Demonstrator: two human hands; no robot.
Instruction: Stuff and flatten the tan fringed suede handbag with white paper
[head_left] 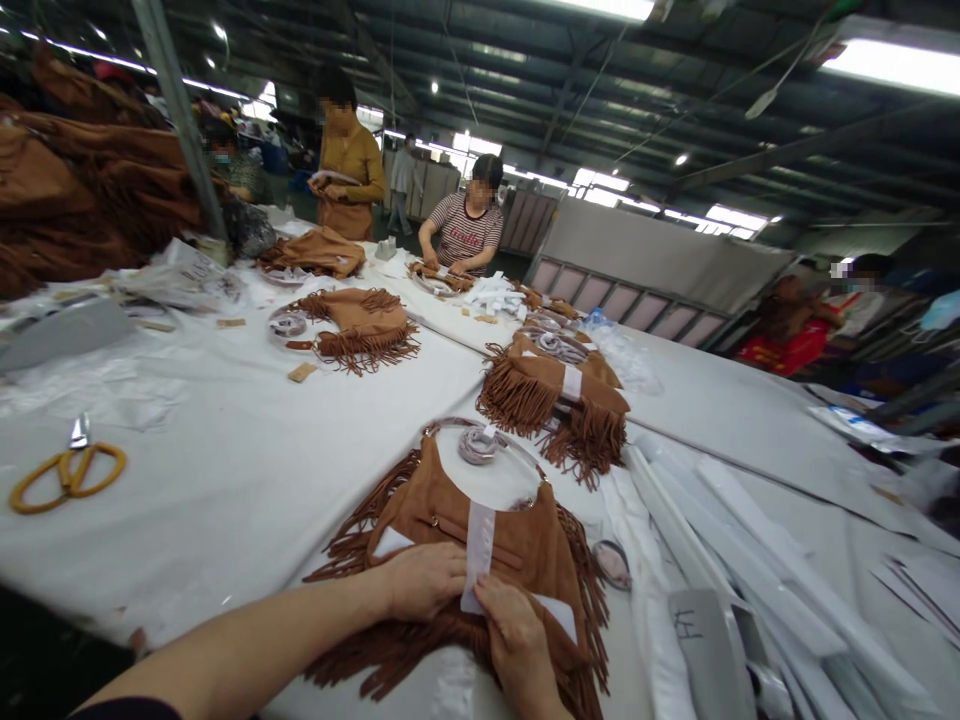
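A brown suede fringed handbag [442, 490] lies in front of me, its strap curved away from me around a coiled, wrapped strap [480, 445]. A white strip [480, 535] runs down the middle of the bag over its zip. My left hand [427, 582] rests on the bag's lower left part, fingers stretched flat, with the tips at the strip's left edge. My right hand [516, 630] is closed at the strip's lower end, thumb and fingers pinching it against the bag. White paper pieces [556, 614] show at both sides. The fringe under my hands is partly hidden.
Orange-handled scissors [67, 475] lie at left. More fringed bags [555, 390] sit further up the table. White wrapped rolls [750, 540] and a grey tape dispenser [709, 640] are at right. Two people [465, 225] work across the table; a metal post [180, 110] stands left.
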